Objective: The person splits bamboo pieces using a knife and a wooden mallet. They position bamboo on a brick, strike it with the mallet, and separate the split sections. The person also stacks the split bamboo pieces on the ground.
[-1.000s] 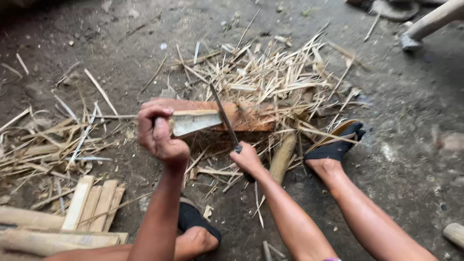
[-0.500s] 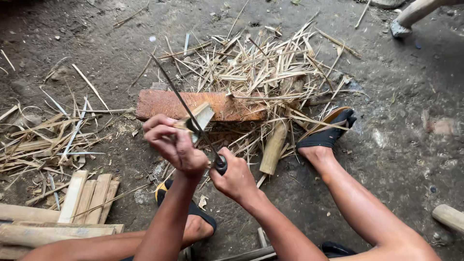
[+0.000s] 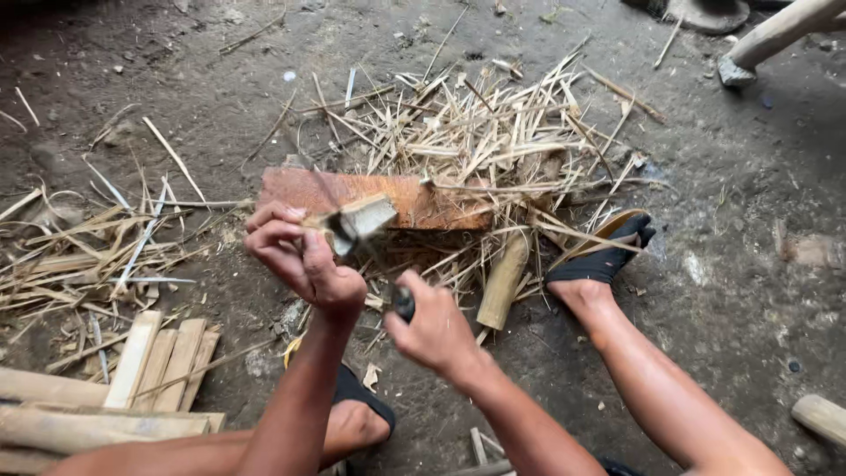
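My left hand (image 3: 300, 256) grips a short pale piece of split bamboo (image 3: 361, 219), held up above the ground. My right hand (image 3: 434, 328) is closed on the dark handle of a knife (image 3: 402, 304); its blade is blurred and points up toward the bamboo piece. Behind both hands a reddish wooden block (image 3: 388, 197) lies flat on the dirt among bamboo shavings. My legs stretch forward, and a black sandal (image 3: 608, 257) covers the right foot.
A heap of bamboo splinters (image 3: 493, 132) lies behind the block. A short bamboo tube (image 3: 504, 280) rests by my right foot. Cut flat slats (image 3: 163, 357) and thicker bamboo lengths (image 3: 79, 427) are stacked at lower left. A pole end (image 3: 775, 35) lies at top right.
Both hands have drawn closer to me and to each other. The bamboo piece has lifted off the block into my left hand's raised grip, and the knife has swung in under it.
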